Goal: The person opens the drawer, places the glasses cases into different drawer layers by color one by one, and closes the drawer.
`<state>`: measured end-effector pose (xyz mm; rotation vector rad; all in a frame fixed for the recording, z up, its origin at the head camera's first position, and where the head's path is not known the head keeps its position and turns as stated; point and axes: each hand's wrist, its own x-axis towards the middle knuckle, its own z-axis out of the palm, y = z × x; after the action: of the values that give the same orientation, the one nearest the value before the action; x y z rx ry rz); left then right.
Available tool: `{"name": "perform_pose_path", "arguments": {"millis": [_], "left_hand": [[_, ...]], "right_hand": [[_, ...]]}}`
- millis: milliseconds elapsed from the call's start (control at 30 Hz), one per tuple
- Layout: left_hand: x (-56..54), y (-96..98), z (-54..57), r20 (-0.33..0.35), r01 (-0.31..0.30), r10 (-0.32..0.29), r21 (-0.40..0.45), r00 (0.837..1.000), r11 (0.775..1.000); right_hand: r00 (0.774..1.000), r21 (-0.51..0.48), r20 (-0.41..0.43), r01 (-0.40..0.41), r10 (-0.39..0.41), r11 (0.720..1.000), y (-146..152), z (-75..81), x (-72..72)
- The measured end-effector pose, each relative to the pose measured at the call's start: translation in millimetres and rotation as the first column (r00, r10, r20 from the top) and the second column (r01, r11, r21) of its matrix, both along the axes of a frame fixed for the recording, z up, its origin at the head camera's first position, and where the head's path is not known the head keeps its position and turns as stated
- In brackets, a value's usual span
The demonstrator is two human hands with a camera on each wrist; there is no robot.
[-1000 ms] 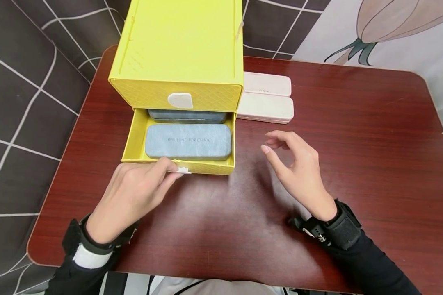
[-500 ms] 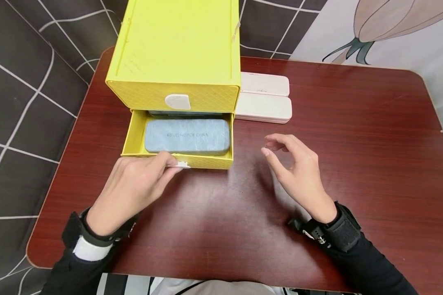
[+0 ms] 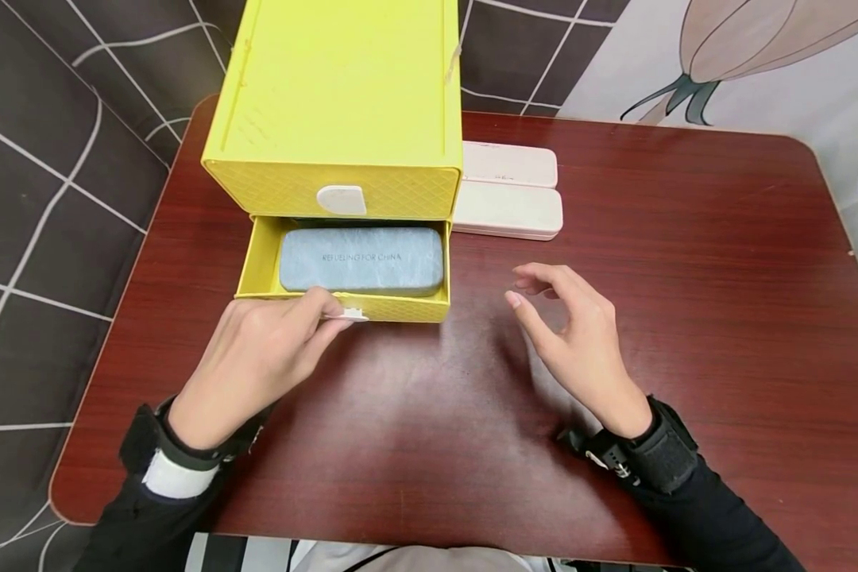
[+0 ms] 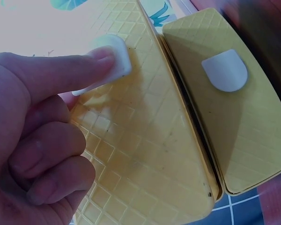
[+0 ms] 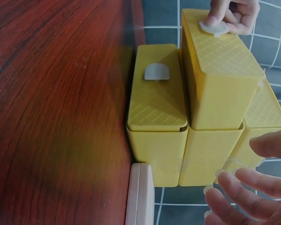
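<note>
Between thumb and forefinger, my left hand (image 3: 253, 349) pinches the white tab handle (image 4: 120, 58) of a yellow drawer (image 3: 409, 311). That drawer stands partly pulled out of a yellow drawer cabinet (image 3: 339, 87). Inside it lies a light-blue marbled case (image 3: 362, 274) lettered "REFUELING FOR CHINA". Deeper in, the drawer's contents are hidden under the cabinet. To the right, my right hand (image 3: 579, 342) hovers above the table with fingers loosely bent, thumb apart, holding nothing. The left wrist view shows the textured drawer front close up, with the other fingers curled.
A pale pink case (image 3: 511, 208), lid opened back, lies right of the cabinet and is partly hidden by it. Another drawer front (image 5: 155, 101) with a white tab is closed below the pulled-out one. A red-brown wooden table (image 3: 686, 278) bears everything, with tiled walls behind and left.
The drawer has slid partway back into the cabinet along with my left hand, and a second blue case behind the lettered one is now hidden. My right hand has stayed almost still.
</note>
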<state>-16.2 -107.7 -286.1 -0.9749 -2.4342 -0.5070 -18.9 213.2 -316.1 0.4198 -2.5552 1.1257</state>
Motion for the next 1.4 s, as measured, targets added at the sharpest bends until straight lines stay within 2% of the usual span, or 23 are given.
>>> {"name": "perform_pose_path", "arguments": {"millis": [1400], "left_hand": [[-11.8, 1.3, -1.9, -0.007, -0.017, 0.017, 0.0, 1.0, 1.0]], "right_hand": [[1.0, -0.034, -0.017, -0.026, 0.025, 0.999, -1, -1.0, 3.0]]}}
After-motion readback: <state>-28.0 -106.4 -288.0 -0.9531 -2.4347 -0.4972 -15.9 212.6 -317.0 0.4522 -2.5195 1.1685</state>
